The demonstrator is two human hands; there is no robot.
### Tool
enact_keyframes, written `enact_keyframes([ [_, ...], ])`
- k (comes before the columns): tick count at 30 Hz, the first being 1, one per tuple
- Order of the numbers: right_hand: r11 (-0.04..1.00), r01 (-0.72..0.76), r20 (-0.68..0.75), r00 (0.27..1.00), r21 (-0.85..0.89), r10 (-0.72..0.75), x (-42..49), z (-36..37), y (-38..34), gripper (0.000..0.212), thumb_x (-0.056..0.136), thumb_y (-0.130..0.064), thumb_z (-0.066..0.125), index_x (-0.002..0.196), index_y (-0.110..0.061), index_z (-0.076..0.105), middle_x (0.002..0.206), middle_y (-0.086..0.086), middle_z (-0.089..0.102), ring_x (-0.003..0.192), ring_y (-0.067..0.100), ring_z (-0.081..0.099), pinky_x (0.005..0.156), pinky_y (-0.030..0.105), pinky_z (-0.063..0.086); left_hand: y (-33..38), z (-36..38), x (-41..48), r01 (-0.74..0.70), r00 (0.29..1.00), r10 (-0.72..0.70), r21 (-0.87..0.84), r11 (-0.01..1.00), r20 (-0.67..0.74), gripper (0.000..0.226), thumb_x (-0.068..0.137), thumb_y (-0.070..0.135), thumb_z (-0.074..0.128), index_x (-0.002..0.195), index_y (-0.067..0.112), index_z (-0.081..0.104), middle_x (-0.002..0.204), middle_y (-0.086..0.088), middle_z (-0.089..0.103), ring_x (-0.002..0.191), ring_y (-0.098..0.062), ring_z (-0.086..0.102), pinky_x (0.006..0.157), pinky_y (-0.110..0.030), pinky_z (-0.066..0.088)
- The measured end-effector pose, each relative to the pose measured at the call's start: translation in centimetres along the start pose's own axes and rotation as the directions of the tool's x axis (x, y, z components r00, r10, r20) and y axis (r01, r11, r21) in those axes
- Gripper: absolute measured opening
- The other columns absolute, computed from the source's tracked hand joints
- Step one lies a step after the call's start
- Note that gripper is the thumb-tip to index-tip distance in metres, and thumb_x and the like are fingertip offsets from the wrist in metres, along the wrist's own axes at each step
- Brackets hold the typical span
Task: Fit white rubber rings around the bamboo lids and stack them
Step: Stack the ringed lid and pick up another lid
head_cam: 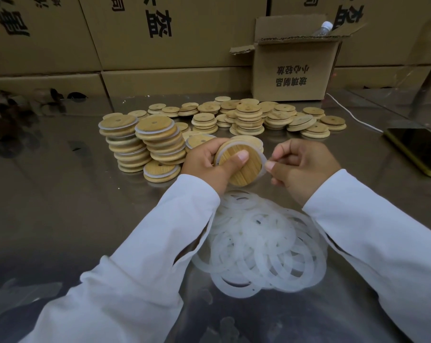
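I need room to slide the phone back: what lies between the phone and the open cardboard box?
Head view: a white cable runs from the open cardboard box toward the phone; around it, only bare steel table.

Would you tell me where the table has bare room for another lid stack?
The shiny steel tabletop lies bare left of the tall stacks of ringed bamboo lids, and a narrower strip shows between the right hand and the dark phone. Crowded: plain bamboo lids behind, white rubber rings in front.
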State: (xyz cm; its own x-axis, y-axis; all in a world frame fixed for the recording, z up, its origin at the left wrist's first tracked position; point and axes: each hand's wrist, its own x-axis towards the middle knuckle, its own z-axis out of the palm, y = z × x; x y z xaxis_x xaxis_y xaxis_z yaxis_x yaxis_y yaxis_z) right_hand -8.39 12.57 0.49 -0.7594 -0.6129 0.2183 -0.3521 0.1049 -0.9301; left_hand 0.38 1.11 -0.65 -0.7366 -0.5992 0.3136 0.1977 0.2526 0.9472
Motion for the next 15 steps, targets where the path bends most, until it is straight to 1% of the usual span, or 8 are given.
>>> enact_keyframes([
  [2, 1.000, -0.004, -0.003, 1.000, -0.007, 0.004, 0.00, 0.12, 0.02, 0.029, 0.086, 0.000, 0.058, 0.067, -0.020, 0.048, 0.064, -0.001, 0.054, 0.045, 0.007, 0.052, 0.054, 0.017, 0.045, 0.00, 0.00, -0.02, 0.014, 1.000, -0.014, -0.034, 0.999, 0.001, 0.016, 0.083, 0.006, 0.063, 0.084, 0.022, 0.065, 0.078, 0.002, 0.066, 0.079, -0.017, 0.063, 0.082, -0.042, 0.054],
  [4, 1.000, -0.007, -0.005, 1.000, -0.006, 0.007, 0.01, 0.17, 0.04, 0.029, 0.087, 0.000, 0.056, 0.067, -0.019, 0.047, 0.064, 0.000, 0.054, 0.048, 0.011, 0.052, 0.057, 0.022, 0.044, 0.01, 0.05, -0.03, 0.009, 1.000, -0.009, -0.043, 0.999, 0.004, 0.016, 0.083, 0.006, 0.063, 0.084, 0.022, 0.065, 0.080, 0.001, 0.066, 0.082, -0.019, 0.063, 0.084, -0.044, 0.054],
  [8, 1.000, -0.002, -0.010, 1.000, 0.010, 0.002, 0.03, 0.05, -0.03, 0.029, 0.086, 0.000, 0.057, 0.067, -0.019, 0.047, 0.065, 0.001, 0.054, 0.050, 0.011, 0.052, 0.059, 0.022, 0.044, 0.00, 0.16, -0.02, -0.026, 0.999, 0.027, -0.046, 0.999, 0.019, 0.015, 0.084, 0.006, 0.063, 0.090, 0.019, 0.065, 0.086, -0.002, 0.067, 0.086, -0.020, 0.064, 0.084, -0.038, 0.054],
  [11, 0.999, -0.005, -0.019, 1.000, 0.040, 0.005, -0.12, -0.02, -0.02, 0.028, 0.085, -0.001, 0.060, 0.067, -0.018, 0.048, 0.063, 0.000, 0.055, 0.042, 0.003, 0.053, 0.056, 0.018, 0.046, -0.14, 0.26, 0.06, -0.046, 0.999, 0.047, -0.035, 0.998, 0.019, 0.014, 0.083, 0.007, 0.063, 0.091, 0.019, 0.064, 0.084, 0.001, 0.066, 0.081, -0.015, 0.063, 0.079, -0.033, 0.055],
  [13, 0.995, -0.019, -0.013, 1.000, 0.101, 0.020, -0.21, -0.18, -0.11, 0.027, 0.083, 0.000, 0.062, 0.067, -0.017, 0.049, 0.061, -0.001, 0.057, 0.038, 0.000, 0.052, 0.050, 0.013, 0.046, -0.21, 0.30, 0.12, -0.045, 0.999, 0.045, -0.057, 0.997, 0.012, 0.015, 0.083, 0.007, 0.063, 0.089, 0.020, 0.065, 0.082, 0.001, 0.066, 0.080, -0.015, 0.062, 0.079, -0.035, 0.054],
  [15, 0.983, -0.040, -0.004, 0.999, 0.180, 0.041, -0.24, -0.43, -0.22, 0.025, 0.081, 0.001, 0.064, 0.067, -0.015, 0.051, 0.061, 0.000, 0.060, 0.038, 0.001, 0.054, 0.048, 0.009, 0.046, -0.31, 0.32, 0.18, -0.032, 0.999, 0.033, -0.075, 0.997, 0.012, 0.014, 0.083, 0.007, 0.063, 0.088, 0.020, 0.065, 0.081, 0.001, 0.066, 0.080, -0.016, 0.063, 0.080, -0.037, 0.054],
])
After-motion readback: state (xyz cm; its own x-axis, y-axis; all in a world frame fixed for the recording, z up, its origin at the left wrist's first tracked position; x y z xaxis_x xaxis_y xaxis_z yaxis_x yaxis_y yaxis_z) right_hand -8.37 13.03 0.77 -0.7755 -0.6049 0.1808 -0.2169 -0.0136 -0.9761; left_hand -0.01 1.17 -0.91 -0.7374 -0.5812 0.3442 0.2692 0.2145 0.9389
